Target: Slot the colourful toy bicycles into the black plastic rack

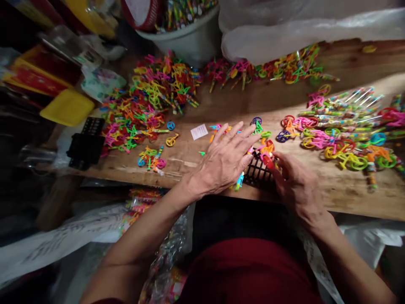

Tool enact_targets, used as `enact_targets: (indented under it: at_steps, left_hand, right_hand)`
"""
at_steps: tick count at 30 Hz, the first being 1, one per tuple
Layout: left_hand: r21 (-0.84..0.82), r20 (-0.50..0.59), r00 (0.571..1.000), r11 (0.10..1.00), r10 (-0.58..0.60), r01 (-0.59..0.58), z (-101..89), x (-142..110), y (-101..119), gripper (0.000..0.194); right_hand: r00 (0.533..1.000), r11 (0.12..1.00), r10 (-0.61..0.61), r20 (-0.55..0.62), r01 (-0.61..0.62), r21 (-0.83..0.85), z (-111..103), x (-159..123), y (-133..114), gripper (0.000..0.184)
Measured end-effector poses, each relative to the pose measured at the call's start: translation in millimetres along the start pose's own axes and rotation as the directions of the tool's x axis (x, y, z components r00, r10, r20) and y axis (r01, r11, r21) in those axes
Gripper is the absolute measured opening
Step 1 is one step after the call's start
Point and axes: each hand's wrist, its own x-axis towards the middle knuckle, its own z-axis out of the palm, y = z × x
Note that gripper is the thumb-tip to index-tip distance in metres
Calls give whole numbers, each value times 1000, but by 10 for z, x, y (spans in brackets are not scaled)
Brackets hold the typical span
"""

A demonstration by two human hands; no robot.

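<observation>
My left hand (221, 156) lies palm down, fingers stretched out, over small coloured plastic pieces; its thumb reaches the left edge of a black slotted rack (259, 171). Beneath the palm, details are hidden. At the rack's right side my right hand (297, 181) has its fingers curled, thumb and fingertips closed at a red plastic piece (267, 161). Orange and pink bits touch that piece. Just beyond the fingers lies a green plastic toy bicycle part (258, 126). A blue and green piece (239, 181) sticks out below my left hand.
Heaps of bright toy bicycles (136, 118) cover the wooden table's left side. Bicycle-topped patterned sticks (344, 116) lie in rows at right. A white tub (193, 42) and plastic sheeting (300, 31) stand behind. A second black rack (85, 147), a yellow tray (67, 107) and a paper slip (199, 131) sit leftward.
</observation>
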Motion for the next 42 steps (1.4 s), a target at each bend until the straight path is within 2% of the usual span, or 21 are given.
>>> enact_targets:
  at_steps: [3, 6, 9, 12, 16, 20, 24, 28, 31, 34, 39, 42]
  left_hand:
    - [92, 6, 1000, 996, 19, -19, 102, -29, -23, 50]
    - [106, -15, 1000, 994, 17, -15, 119, -22, -28, 51]
    - [70, -38, 999, 997, 8, -6, 132, -22, -35, 51]
    - [-3, -44, 999, 1000, 11, -11, 135, -28, -51, 48]
    - [-164, -118, 993, 986, 23, -42, 16, -53, -64, 43]
    - [-207, -150, 989, 978, 5, -37, -133, -104, -80, 42]
    - [-136, -100, 995, 990, 10, -23, -34, -135, -92, 48]
    - [-27, -28, 1000, 1000, 9, -10, 123, -129, -63, 51]
    - [-14, -34, 999, 1000, 21, -21, 128, -131, -46, 53]
    - [22, -45, 998, 999, 44, -43, 104, -143, -55, 55]
    - [48, -70, 996, 997, 60, -57, 125, -142, -56, 55]
    - [23, -66, 997, 999, 31, -30, 143, -131, -43, 54]
  right_hand:
    - [998, 1000, 15, 67, -13, -28, 14, -15, -67, 17]
    - [994, 999, 24, 108, -18, -51, 12, -17, -151, 17]
    - [997, 1000, 6, 79, -8, 20, -7, -39, -200, 17]
    - [1000, 995, -9, -2, 10, 102, -50, -120, -182, 12]
    - [997, 994, -49, -60, 54, 90, -70, -296, -120, 17]
    - [998, 999, 7, -63, -4, 47, -6, -386, -131, 17]
    - [997, 999, -24, -72, 22, -38, 86, -346, -234, 13]
    - [997, 993, -35, -65, 42, 111, 210, -292, -310, 19]
    - [999, 974, 35, -25, -28, 225, 325, -287, -319, 14]
    - [998, 966, 57, -5, -54, 254, 409, -312, -302, 14]
    - [1000, 974, -3, 8, 1, 225, 399, -316, -284, 12]
    - [998, 990, -53, 15, 51, 129, 379, -269, -319, 10]
